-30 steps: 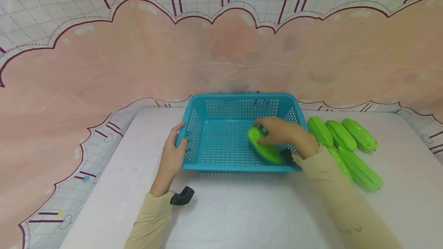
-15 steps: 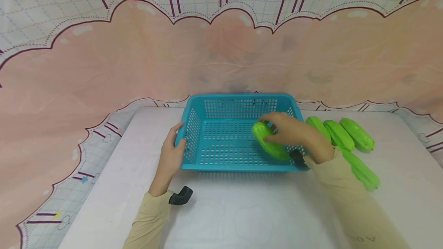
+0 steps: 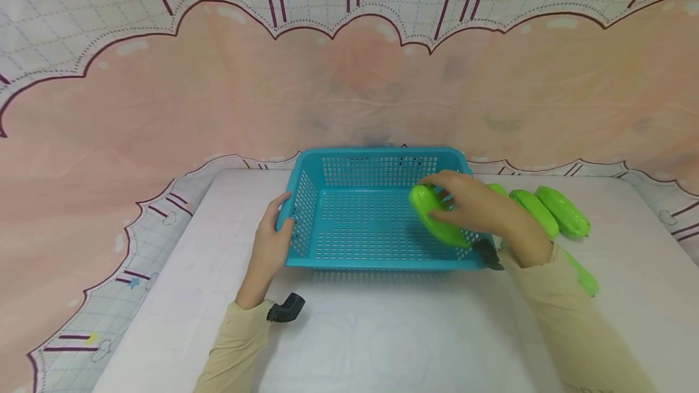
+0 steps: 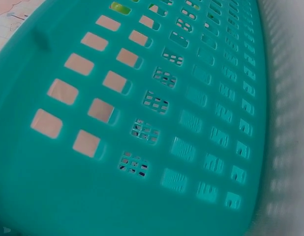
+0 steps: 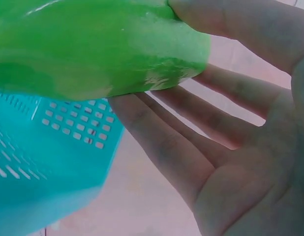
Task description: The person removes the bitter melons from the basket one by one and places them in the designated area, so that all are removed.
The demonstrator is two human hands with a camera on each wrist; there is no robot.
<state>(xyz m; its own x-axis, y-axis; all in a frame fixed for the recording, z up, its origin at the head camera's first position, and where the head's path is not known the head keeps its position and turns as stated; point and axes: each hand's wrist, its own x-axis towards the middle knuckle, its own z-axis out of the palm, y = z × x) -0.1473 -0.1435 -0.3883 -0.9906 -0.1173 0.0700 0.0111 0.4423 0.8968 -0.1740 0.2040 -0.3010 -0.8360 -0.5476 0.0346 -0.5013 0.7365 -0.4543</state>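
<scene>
My right hand (image 3: 472, 202) holds a long, glossy, bright green vegetable (image 3: 437, 217) over the right part of a blue plastic basket (image 3: 371, 262). In the right wrist view, the thumb lies on one side of the green vegetable (image 5: 93, 49) and the fingertips (image 5: 127, 105) on the other. At the basket's left rim, my left hand (image 3: 270, 244) grips with thumb and fingers. The left wrist view is filled by the basket's perforated wall (image 4: 107, 108); the fingers are hidden there.
Several similar green vegetables (image 3: 565, 211) lie on the white table (image 3: 371, 338) to the right of the basket, partly covered by my right arm (image 3: 573, 320). A printed cloth (image 3: 349, 96) hangs behind the table.
My right hand has moved to the right and away from me, taking the green vegetable from the basket's middle-right toward its right wall. The left hand keeps its hold on the rim.
</scene>
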